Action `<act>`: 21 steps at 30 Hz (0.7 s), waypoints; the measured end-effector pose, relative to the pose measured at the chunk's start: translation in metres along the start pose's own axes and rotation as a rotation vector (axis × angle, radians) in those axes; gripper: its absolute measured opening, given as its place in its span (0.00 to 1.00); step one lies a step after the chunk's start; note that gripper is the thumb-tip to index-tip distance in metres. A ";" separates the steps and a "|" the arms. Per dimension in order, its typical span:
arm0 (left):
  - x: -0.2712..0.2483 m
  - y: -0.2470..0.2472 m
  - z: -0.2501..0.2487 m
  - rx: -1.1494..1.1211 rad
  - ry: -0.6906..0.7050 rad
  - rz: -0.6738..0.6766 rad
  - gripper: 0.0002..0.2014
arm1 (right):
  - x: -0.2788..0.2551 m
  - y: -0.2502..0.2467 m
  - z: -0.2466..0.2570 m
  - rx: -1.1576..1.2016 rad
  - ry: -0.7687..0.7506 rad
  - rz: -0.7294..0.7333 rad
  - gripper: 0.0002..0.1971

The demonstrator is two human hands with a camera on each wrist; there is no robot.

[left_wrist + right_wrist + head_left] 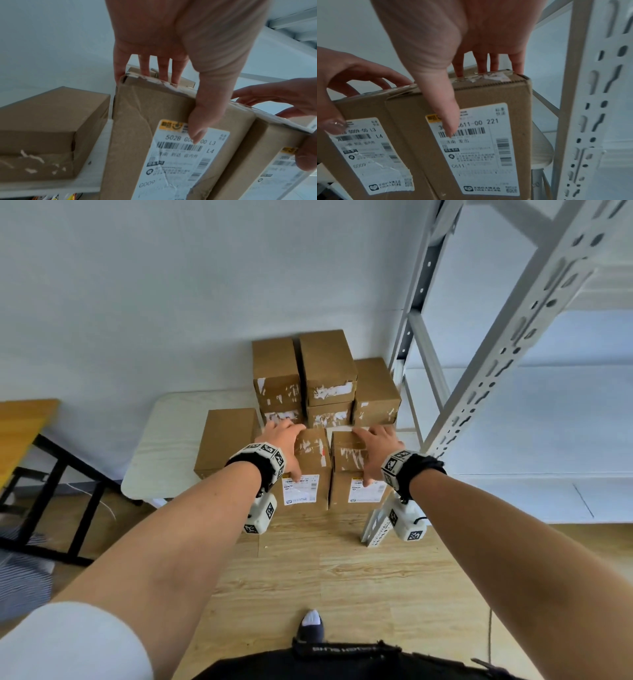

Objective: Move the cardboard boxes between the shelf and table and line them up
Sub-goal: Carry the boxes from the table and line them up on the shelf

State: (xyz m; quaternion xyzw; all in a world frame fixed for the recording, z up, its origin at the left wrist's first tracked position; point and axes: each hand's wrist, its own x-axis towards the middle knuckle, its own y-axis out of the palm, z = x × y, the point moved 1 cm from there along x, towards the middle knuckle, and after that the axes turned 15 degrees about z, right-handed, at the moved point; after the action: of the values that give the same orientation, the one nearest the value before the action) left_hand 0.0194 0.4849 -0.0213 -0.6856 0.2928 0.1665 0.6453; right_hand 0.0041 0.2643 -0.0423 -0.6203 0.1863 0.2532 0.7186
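Two brown cardboard boxes with white shipping labels stand side by side at the front edge of the white table (161,453). My left hand (291,450) grips the left labelled box (313,453), fingers over its top edge and thumb down its front. My right hand (371,457) grips the right labelled box (346,455) the same way. The left wrist view has the left hand (204,102) on its box (145,121). In the right wrist view, the right hand (441,94) has its thumb on the label of its box (508,94).
Behind the two boxes, several more boxes (327,368) are stacked against the wall, and one flat box (226,440) lies to the left. A white metal shelf upright (507,344) stands close on the right. A wooden desk (20,422) is at far left.
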 end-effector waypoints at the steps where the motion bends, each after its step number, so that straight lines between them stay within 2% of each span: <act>1: -0.007 0.006 -0.005 -0.009 -0.002 -0.008 0.58 | -0.007 0.006 -0.003 -0.013 -0.005 -0.008 0.61; 7: -0.050 0.046 -0.067 0.041 -0.014 -0.011 0.57 | -0.069 0.037 -0.053 -0.031 -0.027 -0.056 0.61; 12: -0.082 0.080 -0.164 0.101 0.031 -0.042 0.56 | -0.142 0.061 -0.141 -0.053 0.045 -0.077 0.60; 16: -0.092 0.102 -0.252 0.119 0.110 -0.066 0.57 | -0.199 0.075 -0.217 -0.046 0.162 -0.088 0.60; 21: -0.095 0.106 -0.353 0.181 0.202 -0.121 0.56 | -0.252 0.081 -0.303 -0.012 0.294 -0.118 0.59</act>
State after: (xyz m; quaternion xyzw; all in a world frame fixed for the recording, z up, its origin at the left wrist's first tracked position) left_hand -0.1721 0.1563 -0.0075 -0.6543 0.3283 0.0305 0.6806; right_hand -0.2327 -0.0593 -0.0093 -0.6649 0.2511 0.1181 0.6934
